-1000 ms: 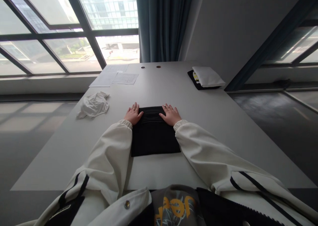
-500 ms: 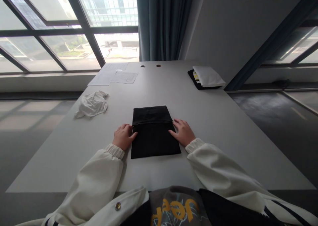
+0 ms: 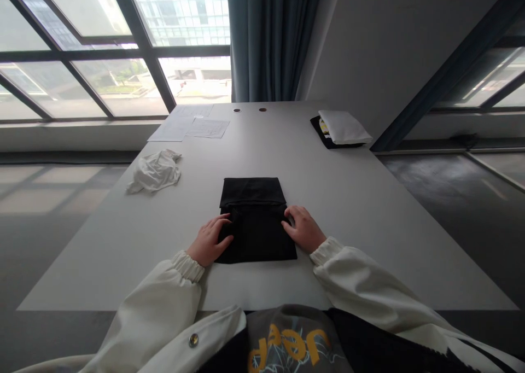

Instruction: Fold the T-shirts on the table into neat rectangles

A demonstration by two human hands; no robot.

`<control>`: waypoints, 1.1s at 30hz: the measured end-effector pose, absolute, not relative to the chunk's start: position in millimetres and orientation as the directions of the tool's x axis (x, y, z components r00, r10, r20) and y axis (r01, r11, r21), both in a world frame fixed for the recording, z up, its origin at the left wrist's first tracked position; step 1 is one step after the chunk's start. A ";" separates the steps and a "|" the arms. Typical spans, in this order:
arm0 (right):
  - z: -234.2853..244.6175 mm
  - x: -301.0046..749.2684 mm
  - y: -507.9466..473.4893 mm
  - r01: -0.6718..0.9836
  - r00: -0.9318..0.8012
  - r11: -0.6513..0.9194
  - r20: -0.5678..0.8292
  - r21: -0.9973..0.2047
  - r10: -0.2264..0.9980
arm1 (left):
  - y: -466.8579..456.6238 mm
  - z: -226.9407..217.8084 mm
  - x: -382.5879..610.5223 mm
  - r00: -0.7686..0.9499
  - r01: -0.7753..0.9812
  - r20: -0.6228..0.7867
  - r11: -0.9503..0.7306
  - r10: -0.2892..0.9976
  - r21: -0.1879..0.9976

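Observation:
A folded black cloth (image 3: 262, 236) lies flat before me, with a raised fold line running across it and a narrower folded part at the far end. My left hand (image 3: 211, 239) rests on its left edge, fingers stretched onto the fabric and thumb apart. At the right edge is my right hand (image 3: 304, 228), fingers bent and a gap showing between thumb and forefinger. Its fingertips touch the edge of the cloth.
A crumpled white cloth (image 3: 155, 170) lies at the left of the white table (image 3: 369, 252). Paper sheets (image 3: 207, 127) lie at the back left. A folded white cloth (image 3: 344, 127) sits on a black one at the back right. Two round holes are near the far edge.
My left hand has slid inward over the cloth's left edge. My right hand has come slightly nearer to me along the right edge, its fingers more bent.

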State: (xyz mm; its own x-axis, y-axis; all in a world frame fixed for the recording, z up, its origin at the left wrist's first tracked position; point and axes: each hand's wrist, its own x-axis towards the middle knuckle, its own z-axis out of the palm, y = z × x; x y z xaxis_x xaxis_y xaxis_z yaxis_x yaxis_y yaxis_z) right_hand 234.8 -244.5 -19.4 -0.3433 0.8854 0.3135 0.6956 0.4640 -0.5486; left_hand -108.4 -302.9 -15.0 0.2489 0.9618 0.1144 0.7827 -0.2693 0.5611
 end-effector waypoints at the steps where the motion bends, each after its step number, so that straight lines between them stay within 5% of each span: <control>1: -20.9 234.4 -246.1 0.700 -0.381 0.496 0.320 -0.513 0.868 | -304.2 -17.9 -108.5 0.282 0.799 0.117 -0.300 0.952 0.522; 10: -31.3 233.6 -231.0 0.737 -0.404 0.526 0.346 -0.426 0.847 | -281.2 -35.1 -113.6 0.418 0.822 0.059 -0.405 0.907 0.401; 20: -37.4 224.6 -116.7 0.835 -0.246 0.405 0.404 -0.372 0.881 | -158.5 -27.3 -82.9 0.309 0.879 0.150 -0.342 0.939 0.331; 28: -26.8 224.8 -114.9 0.566 -0.037 0.327 0.373 -0.757 0.927 | -143.5 -20.1 -77.2 0.044 0.806 0.301 -0.212 0.952 0.553; 33: -14.6 236.9 -163.9 0.366 0.004 0.373 0.402 -0.853 0.916 | -186.9 -15.0 -84.0 -0.052 0.580 0.312 -0.226 0.949 0.783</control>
